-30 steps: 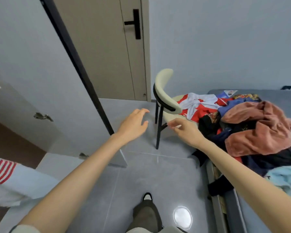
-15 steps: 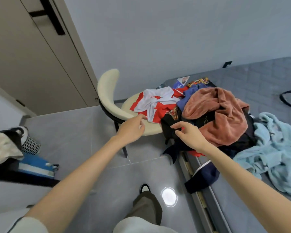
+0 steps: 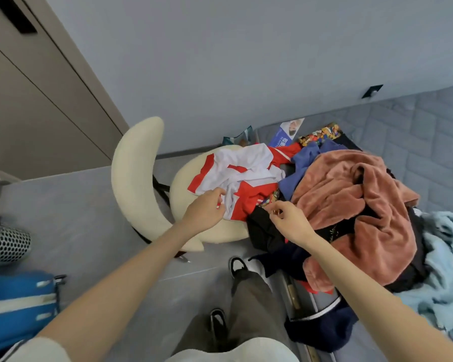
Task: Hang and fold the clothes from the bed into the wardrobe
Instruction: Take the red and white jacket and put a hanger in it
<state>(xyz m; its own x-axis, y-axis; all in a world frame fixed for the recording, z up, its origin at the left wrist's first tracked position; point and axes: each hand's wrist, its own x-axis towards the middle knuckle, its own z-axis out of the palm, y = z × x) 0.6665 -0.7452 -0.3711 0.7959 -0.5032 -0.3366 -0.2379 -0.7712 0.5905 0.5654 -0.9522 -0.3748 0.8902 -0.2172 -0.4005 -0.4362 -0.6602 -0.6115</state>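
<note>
Head view: red-and-white garment (image 3: pixel 243 176) heaped on chair (image 3: pixel 134 178) seat, far end spilling onto clothes pile on bed (image 3: pixel 416 131) beside chair; long axis runs from chair back toward bed; near hem lies right at left hand (image 3: pixel 207 209), nearer of two; left fingers curled on hem, seemingly pinching fabric; right hand (image 3: pixel 289 222) at bed-side edge of chair seat, over black garment (image 3: pixel 262 231); fingers half curled, thumb near forefinger; cannot tell whether it holds cloth; likely next: lift garment clear of chair.
</note>
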